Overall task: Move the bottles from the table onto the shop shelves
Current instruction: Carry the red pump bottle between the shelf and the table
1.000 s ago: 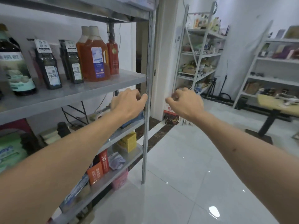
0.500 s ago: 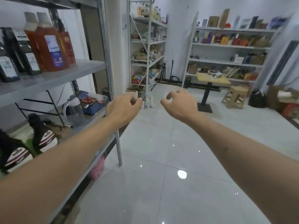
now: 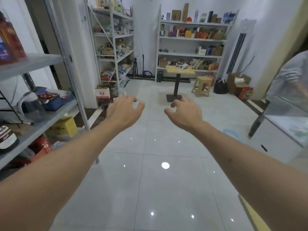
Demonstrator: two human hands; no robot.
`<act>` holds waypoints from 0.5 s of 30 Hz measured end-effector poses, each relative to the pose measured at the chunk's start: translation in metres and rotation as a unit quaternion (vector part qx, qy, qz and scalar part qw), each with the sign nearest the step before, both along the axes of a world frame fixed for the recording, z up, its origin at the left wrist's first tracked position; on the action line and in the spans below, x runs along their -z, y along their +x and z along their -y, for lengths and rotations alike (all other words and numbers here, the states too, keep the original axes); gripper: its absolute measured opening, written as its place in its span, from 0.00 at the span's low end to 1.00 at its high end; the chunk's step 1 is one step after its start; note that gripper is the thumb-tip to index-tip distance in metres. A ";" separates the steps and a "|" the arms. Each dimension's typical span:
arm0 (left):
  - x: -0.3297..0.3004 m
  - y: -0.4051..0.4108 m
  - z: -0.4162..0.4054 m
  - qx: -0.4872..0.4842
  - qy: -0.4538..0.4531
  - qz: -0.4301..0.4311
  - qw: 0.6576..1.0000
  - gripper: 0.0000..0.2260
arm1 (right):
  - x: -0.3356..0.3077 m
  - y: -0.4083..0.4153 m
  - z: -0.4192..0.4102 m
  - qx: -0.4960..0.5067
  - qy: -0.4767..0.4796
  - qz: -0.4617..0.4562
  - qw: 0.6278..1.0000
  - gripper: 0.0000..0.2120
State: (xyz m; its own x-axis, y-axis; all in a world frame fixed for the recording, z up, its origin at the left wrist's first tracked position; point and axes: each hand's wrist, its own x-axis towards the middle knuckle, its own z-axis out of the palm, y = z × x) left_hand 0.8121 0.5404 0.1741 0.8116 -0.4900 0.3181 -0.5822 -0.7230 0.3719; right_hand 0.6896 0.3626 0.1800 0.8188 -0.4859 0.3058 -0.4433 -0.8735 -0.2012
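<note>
Both arms reach forward over the pale tiled floor [image 3: 166, 189], and neither hand holds anything. The left hand [image 3: 124, 110] has its fingers spread and loosely bent, the fingertips smeared by motion; the right hand [image 3: 184, 112] has its fingers curled downward in a relaxed way, so only the knuckles and thumb show plainly. The two hands are apart, with a strip of floor between them. Far out to the left of the left hand stands a grey metal shelf unit [image 3: 33, 62], and on its upper board an orange-red bottle [image 3: 10, 42] with a blue label sits at the frame's edge, cut off so that its top and left side cannot be seen. One board lower, a clear plastic jug [image 3: 32, 107] stands beside a heap of blurred packets. Lower still a yellow box [image 3: 64, 126] shows, and the things near the floor are too blurred to name. Well beyond both hands, a small wooden-topped table [image 3: 180, 70] on a black post stands by a wooden stool [image 3: 201, 85]; what lies on its top is too small to tell. Behind it white shelves [image 3: 191, 39] carry boxes and bottles that cannot be made out singly. To the right of the right hand, a person in a grey sleeve [image 3: 290, 75] is cut by the frame edge, beside a glass counter [image 3: 286, 114] seen only in part.
</note>
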 end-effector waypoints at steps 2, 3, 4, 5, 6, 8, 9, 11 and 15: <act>0.005 -0.034 0.016 0.014 -0.010 -0.010 1.000 0.26 | 0.005 -0.038 0.008 0.016 -0.001 -0.010 1.000 0.25; 0.008 -0.053 0.024 0.026 -0.008 -0.015 1.000 0.25 | 0.007 -0.059 0.012 0.027 0.002 -0.015 1.000 0.25; 0.010 -0.067 0.030 0.036 -0.007 -0.014 0.999 0.25 | 0.009 -0.076 0.015 0.036 0.008 -0.019 0.999 0.25; 0.012 -0.079 0.034 0.044 -0.004 -0.014 0.999 0.25 | 0.011 -0.090 0.017 0.046 0.013 -0.020 0.999 0.25; 0.014 -0.096 0.041 0.056 -0.002 -0.013 0.998 0.25 | 0.012 -0.112 0.021 0.062 0.019 -0.019 0.998 0.25; 0.016 -0.126 0.053 0.083 -0.003 -0.015 0.996 0.26 | 0.015 -0.150 0.025 0.089 0.029 -0.014 0.996 0.24; 0.017 -0.138 0.058 0.095 -0.004 -0.014 0.995 0.26 | 0.017 -0.165 0.026 0.098 0.036 -0.014 0.994 0.24; 0.022 -0.170 0.069 0.131 0.000 -0.015 0.991 0.26 | 0.023 -0.202 0.027 0.129 0.042 -0.009 0.991 0.24; 0.033 -0.228 0.085 0.199 0.006 -0.022 0.980 0.26 | 0.033 -0.271 0.025 0.198 0.061 -0.003 0.978 0.25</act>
State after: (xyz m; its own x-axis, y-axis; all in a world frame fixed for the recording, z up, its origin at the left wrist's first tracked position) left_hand 0.5842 0.4551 0.1412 0.5688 -0.7735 0.2796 -0.8022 -0.4466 0.3964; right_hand 0.4183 0.3373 0.1470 0.5613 -0.7976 0.2206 -0.7431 -0.6031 -0.2899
